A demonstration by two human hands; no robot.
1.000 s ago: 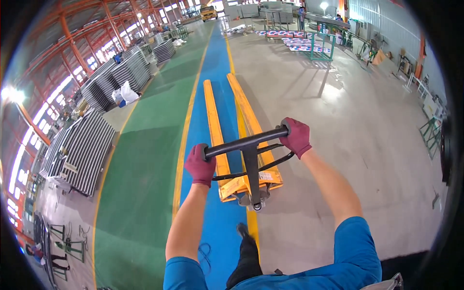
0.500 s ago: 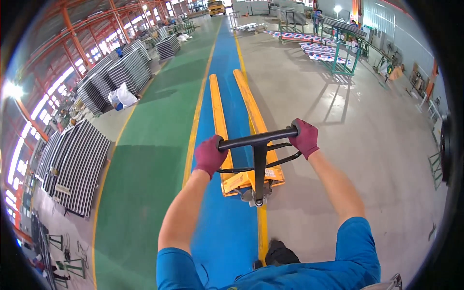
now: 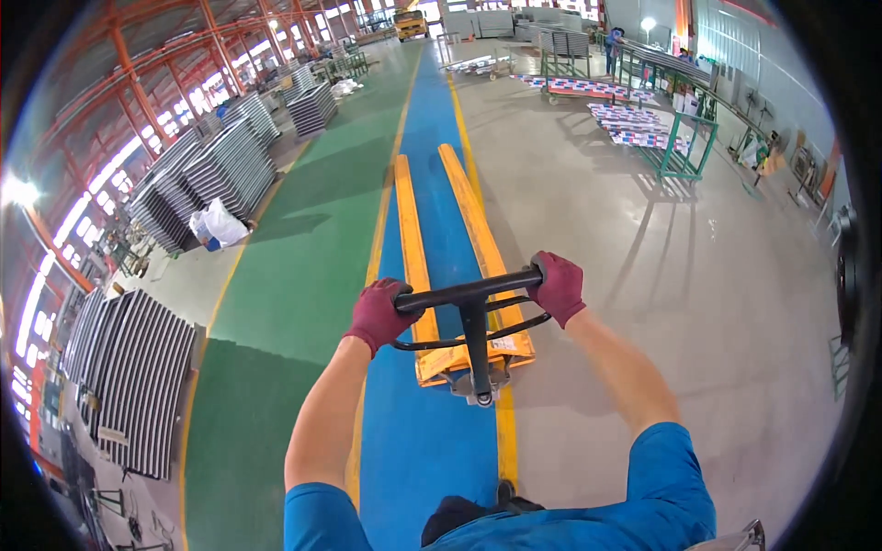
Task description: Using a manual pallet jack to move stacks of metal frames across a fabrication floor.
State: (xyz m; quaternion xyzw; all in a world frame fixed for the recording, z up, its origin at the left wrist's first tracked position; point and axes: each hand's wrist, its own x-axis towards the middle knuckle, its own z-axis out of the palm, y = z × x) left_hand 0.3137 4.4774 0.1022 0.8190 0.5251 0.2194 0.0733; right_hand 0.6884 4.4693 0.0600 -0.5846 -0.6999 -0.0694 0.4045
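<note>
A yellow pallet jack (image 3: 473, 220) stands ahead of me, its two long forks pointing away along the blue lane. Its black handle (image 3: 469, 292) rises toward me, with a crossbar on top and a curved loop below. My left hand (image 3: 379, 312), in a dark red glove, is wrapped round the left end of the crossbar. Round the right end, slightly farther forward, closes my right hand (image 3: 558, 286) in a matching glove. Both arms reach out straight. The forks carry nothing.
Yellow lines edge the blue lane (image 3: 432, 459), with a green strip on its left. Stacks of grey metal frames (image 3: 138, 376) line the left side, near a white sack (image 3: 220, 223). At right stands a green rack (image 3: 684, 151). A yellow truck (image 3: 411, 25) and a person (image 3: 614, 46) are far off.
The floor, stacks and green rack have come closer as I move forward with the pallet jack. My hands and the handle sit lower and slightly left in view, still gripped.
</note>
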